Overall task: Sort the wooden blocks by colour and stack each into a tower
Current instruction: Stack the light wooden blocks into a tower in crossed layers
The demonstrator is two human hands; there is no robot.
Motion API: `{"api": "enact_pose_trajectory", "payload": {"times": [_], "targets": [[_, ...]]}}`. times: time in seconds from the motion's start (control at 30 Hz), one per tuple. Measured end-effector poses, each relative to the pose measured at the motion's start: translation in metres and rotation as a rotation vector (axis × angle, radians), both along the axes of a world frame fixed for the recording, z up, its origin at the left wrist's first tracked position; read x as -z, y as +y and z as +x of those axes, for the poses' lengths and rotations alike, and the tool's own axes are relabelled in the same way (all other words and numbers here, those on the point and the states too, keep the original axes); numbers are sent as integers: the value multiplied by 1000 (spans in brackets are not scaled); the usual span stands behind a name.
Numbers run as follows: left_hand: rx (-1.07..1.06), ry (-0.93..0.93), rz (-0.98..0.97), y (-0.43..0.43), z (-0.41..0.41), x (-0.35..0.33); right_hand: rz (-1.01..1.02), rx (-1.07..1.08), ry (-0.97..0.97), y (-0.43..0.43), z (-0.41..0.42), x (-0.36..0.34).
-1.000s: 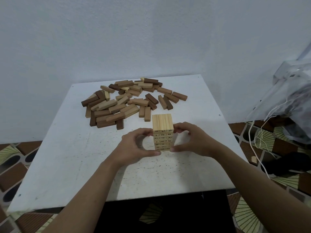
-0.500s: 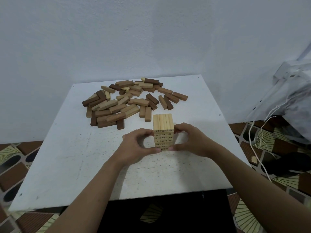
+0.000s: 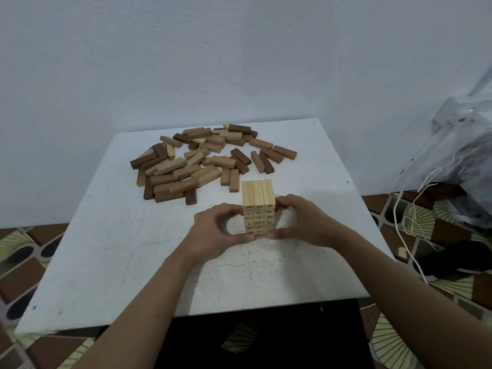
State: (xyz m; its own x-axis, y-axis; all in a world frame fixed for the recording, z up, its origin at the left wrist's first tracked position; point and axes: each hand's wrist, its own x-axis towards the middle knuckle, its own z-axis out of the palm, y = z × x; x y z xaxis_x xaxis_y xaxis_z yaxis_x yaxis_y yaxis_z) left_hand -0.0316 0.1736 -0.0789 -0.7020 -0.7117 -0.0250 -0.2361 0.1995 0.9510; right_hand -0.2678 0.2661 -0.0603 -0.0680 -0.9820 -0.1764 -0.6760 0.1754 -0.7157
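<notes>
One pale-block tower [image 3: 257, 198], three blocks across its top, stands between the left hand [image 3: 217, 230] and right hand [image 3: 302, 222]. Both hands curl around its sides, thumbs and fingertips touching it. Beyond the hands, one loose pile of tan and dark-brown blocks [image 3: 202, 161] lies on the white counter [image 3: 106, 249]. Far right of the right hand sits a clear plastic bag [image 3: 468, 155], contents unclear.

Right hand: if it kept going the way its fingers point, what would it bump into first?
The right hand would meet the pale wooden block tower at once: its curled fingers touch the tower's right side.
</notes>
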Motion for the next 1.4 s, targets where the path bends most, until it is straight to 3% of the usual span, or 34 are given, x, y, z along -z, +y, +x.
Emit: {"api": "enact_pose_trajectory", "payload": {"times": [0.2,0.3,0.47,0.57,0.67,0.83,1.0,1.17,1.3,1.4], "targets": [[45,-139,-2,-5,3,-5,12,-4,-42,1,-5,0],[56,-246,-99,-11,13,-16,33,-9,-87,0,-11,-9],[-229,-111,-266,-28,29,-21,-119,190,-135,-12,-15,-18],[-381,-29,-381,-39,34,-23,-265,261,-20,-27,-12,-13],[-371,-67,-433,-48,31,-24,-384,277,113,-44,-9,-9],[-259,-317,-510,-74,27,-25,-496,148,324,-74,-8,-13],[-272,-438,-564,-112,32,-30,-504,-7,360,-103,-8,-25],[-299,-424,-610,-140,28,-27,-422,-83,324,-141,-5,-27],[-492,-327,-629,-165,24,-39,-371,-164,308,-178,2,-31],[-496,-569,-679,-195,30,-48,-327,-210,317,-210,8,-33]]}}
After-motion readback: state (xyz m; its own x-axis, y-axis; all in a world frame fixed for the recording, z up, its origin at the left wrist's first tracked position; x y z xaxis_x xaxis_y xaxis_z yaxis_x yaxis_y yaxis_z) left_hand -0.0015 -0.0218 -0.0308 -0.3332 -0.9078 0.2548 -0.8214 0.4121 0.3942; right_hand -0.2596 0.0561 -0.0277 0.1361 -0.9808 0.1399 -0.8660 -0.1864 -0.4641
